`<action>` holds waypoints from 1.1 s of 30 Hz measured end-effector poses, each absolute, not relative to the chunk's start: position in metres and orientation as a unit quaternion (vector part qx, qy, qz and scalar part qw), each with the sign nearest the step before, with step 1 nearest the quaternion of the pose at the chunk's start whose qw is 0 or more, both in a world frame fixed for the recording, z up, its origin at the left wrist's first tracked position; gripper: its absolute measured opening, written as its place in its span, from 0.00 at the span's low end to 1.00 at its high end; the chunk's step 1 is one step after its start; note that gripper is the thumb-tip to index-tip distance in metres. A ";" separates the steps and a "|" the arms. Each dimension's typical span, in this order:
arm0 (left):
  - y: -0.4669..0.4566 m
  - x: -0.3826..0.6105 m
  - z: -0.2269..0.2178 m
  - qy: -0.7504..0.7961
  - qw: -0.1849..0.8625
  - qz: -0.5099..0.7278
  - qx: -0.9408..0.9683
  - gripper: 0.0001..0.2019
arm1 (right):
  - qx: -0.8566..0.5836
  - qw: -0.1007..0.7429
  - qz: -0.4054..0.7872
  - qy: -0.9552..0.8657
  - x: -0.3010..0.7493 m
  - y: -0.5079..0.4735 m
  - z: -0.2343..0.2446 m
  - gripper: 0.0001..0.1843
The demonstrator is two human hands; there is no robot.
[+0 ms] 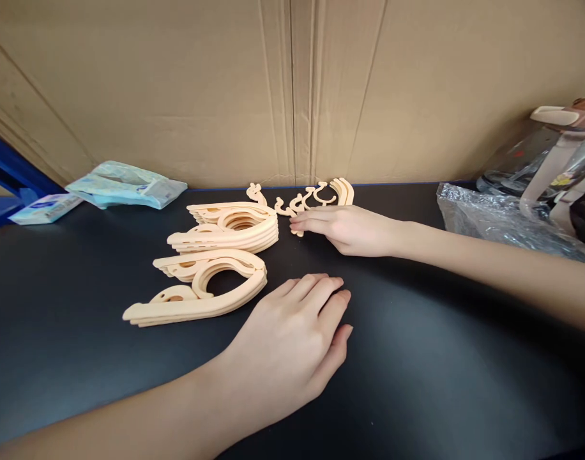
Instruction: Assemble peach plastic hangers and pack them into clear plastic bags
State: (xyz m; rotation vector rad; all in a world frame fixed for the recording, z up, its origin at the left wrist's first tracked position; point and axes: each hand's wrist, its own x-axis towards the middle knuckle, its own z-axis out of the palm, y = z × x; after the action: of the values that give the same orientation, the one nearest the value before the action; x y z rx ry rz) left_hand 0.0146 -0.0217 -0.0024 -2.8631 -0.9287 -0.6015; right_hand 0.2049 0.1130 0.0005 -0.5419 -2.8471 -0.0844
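Two stacks of cream plastic folding clothes hangers lie on the black tabletop: a front stack (235, 308) and a back stack (251, 239). My left hand (292, 332) hovers or rests right of the front stack, palm down, its fingers loosely stretched and slightly apart, with nothing seen in it. Farther back, my right hand (352, 229) reaches in from the right with extended fingers. Its fingertips are at a small cream part (299, 232), partly covered by them. Behind the fingers lie several loose cream hooks (309, 197) and curved hanger arms (344, 190). The right thumb is mostly hidden.
Tissue packs (124, 185) in pale blue lie at the back left beside a blue metal frame (15, 172). A cardboard wall (201, 96) closes off the back. Crumpled clear plastic wrap (488, 214) and a transparent jug with a beige strap (544, 169) occupy the right side.
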 end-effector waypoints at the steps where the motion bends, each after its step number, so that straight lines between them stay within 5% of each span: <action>1: -0.022 0.015 -0.002 -0.291 0.033 -0.200 -0.935 0.15 | -0.181 0.126 -0.024 -0.975 0.211 0.105 0.001 0.32; 17: -0.019 0.016 -0.001 -0.329 0.038 -0.197 -0.923 0.13 | -0.190 0.202 0.126 -0.953 0.258 -0.025 0.010 0.15; 33: -0.015 0.013 -0.008 -0.333 0.013 -0.185 -0.924 0.13 | -0.244 0.205 0.232 -0.919 0.269 -0.018 0.015 0.07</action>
State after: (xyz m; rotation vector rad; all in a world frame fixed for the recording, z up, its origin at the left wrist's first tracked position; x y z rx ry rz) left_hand 0.0127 -0.0149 -0.0076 -2.8803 -1.0382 -0.5752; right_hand 0.2687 -0.0178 0.0147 -0.6802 -2.5634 0.6459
